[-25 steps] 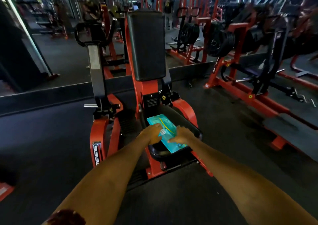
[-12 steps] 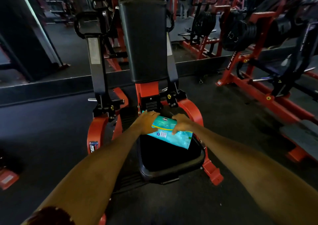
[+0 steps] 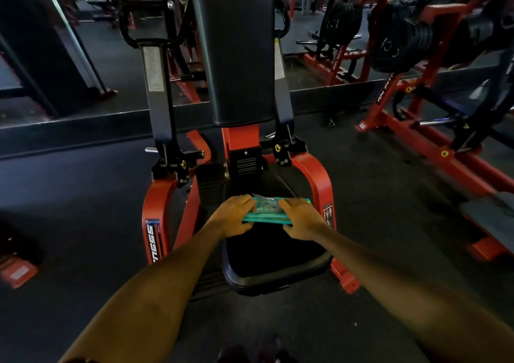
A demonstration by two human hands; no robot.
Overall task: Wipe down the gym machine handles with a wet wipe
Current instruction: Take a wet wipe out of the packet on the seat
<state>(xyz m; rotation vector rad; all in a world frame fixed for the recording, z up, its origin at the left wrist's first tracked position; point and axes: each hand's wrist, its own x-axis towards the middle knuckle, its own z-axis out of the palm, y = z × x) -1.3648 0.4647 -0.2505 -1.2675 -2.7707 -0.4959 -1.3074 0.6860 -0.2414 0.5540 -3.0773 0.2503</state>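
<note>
A teal wet-wipe pack (image 3: 268, 212) is held level just above the black seat (image 3: 275, 262) of a red and black gym machine. My left hand (image 3: 233, 218) grips the pack's left end and my right hand (image 3: 301, 218) grips its right end. The machine's tall black back pad (image 3: 236, 48) rises straight ahead. A black curved handle (image 3: 126, 29) shows at upper left on the machine's lever arm, and another handle (image 3: 282, 19) peeks out right of the back pad. No loose wipe is visible.
A red plate-loaded machine (image 3: 417, 129) with black weight plates (image 3: 397, 45) stands to the right. A low black step (image 3: 83, 129) crosses the floor behind the seat. A red machine foot (image 3: 18, 272) sits at far left. Dark rubber floor surrounds the seat.
Both hands have lifted the wipe pack off the seat and turned it flat and level. The view has moved closer to the machine.
</note>
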